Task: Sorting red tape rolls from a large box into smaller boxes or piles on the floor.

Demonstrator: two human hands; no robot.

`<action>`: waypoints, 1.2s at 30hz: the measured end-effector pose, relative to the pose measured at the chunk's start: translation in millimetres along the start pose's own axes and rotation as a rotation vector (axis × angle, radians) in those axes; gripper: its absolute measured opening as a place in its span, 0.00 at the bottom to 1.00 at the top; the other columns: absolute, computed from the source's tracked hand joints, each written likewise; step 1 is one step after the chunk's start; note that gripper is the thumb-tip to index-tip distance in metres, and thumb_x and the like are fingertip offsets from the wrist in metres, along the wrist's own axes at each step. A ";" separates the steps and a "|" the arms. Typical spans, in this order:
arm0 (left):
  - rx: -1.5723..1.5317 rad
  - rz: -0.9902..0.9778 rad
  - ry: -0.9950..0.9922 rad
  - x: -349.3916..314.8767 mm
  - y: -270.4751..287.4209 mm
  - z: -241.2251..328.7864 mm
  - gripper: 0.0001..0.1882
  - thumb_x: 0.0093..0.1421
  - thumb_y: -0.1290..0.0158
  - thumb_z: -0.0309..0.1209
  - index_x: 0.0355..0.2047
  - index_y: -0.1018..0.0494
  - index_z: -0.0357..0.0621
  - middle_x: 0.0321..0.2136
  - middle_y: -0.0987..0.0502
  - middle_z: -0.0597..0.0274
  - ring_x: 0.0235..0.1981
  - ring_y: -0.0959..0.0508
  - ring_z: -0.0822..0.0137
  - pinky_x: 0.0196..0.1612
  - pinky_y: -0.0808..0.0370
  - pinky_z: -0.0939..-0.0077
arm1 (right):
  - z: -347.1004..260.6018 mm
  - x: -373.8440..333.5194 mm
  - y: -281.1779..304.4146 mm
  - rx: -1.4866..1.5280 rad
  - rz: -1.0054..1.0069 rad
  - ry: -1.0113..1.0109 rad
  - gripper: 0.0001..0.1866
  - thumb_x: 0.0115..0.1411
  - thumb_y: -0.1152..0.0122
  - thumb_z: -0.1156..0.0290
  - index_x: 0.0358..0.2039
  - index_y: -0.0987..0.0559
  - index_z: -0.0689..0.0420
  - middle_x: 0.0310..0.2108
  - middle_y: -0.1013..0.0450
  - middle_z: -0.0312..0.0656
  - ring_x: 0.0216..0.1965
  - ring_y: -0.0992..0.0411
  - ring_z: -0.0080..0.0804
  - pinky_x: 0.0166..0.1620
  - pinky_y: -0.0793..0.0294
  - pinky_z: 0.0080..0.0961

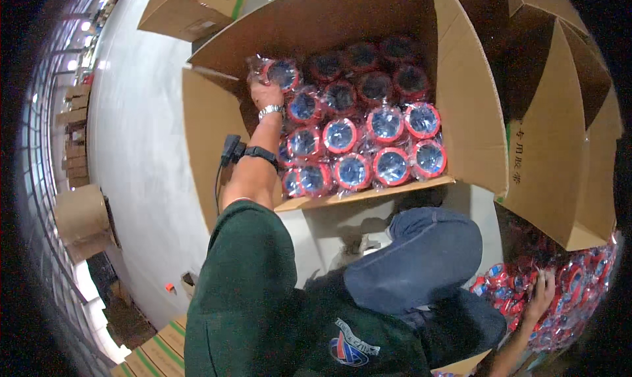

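Note:
Inside the large open cardboard box, rolls of red tape in clear plastic wrap stand in rows, their round hollow ends facing up. My left hand reaches to the far left corner of the box, its fingers closed around the wrapping of a tape roll; part of the grip is hidden. At the lower right, my right hand rests in a pile of wrapped tape rolls, with fingers bent against the plastic. What exactly lies under those fingers is hard to make out.
Another open cardboard box stands at the right, its flaps raised. A closed carton sits beyond the box at the far left. Cartons with green stripes lie at the lower left. My bent knee is close to the box's near edge.

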State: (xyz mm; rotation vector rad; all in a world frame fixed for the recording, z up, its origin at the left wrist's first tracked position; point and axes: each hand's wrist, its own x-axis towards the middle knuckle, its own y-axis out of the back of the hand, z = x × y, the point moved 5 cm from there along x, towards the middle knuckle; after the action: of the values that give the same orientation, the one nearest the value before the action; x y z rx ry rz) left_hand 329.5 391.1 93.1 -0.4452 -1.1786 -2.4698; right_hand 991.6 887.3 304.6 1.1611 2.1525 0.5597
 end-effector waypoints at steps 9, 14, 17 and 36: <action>0.903 -1.188 -0.412 -0.5 -182.6 -152.7 0.23 0.59 0.59 0.45 0.40 0.24 0.41 0.44 0.25 0.46 0.48 0.26 0.49 0.50 0.29 0.57 | 199.2 -54.3 137.8 -0.249 0.245 -0.056 0.15 0.62 0.50 0.61 0.41 0.24 0.57 0.32 0.29 0.36 0.31 0.33 0.23 0.35 0.33 0.22; 0.679 -0.899 -0.044 47.7 -104.8 -138.8 0.24 0.57 0.55 0.46 0.44 0.27 0.39 0.42 0.24 0.48 0.42 0.25 0.52 0.47 0.29 0.57 | 179.0 -0.2 74.8 -0.309 0.073 -0.254 0.15 0.59 0.46 0.59 0.25 0.24 0.58 0.19 0.31 0.35 0.21 0.33 0.26 0.27 0.35 0.27; 0.531 -0.363 0.515 -13.4 -42.9 -38.7 0.25 0.56 0.52 0.46 0.46 0.28 0.38 0.40 0.24 0.50 0.39 0.24 0.53 0.45 0.29 0.58 | 180.1 -10.3 93.6 -0.369 0.179 -0.008 0.11 0.58 0.44 0.65 0.23 0.26 0.57 0.17 0.31 0.34 0.21 0.33 0.19 0.24 0.35 0.23; -0.056 -2.187 -0.597 -578.6 -11.8 520.6 0.32 0.53 0.43 0.37 0.56 0.38 0.40 0.48 0.28 0.50 0.46 0.25 0.56 0.47 0.27 0.65 | 303.8 102.7 48.8 -0.581 0.363 -0.007 0.11 0.48 0.44 0.70 0.29 0.23 0.64 0.37 0.28 0.55 0.41 0.30 0.52 0.47 0.31 0.42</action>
State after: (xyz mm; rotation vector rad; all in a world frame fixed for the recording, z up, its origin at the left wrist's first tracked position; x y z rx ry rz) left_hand 899.1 918.7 149.4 0.6917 -2.7506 -4.0757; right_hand 1187.8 1021.9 84.2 1.2021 1.6015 1.2388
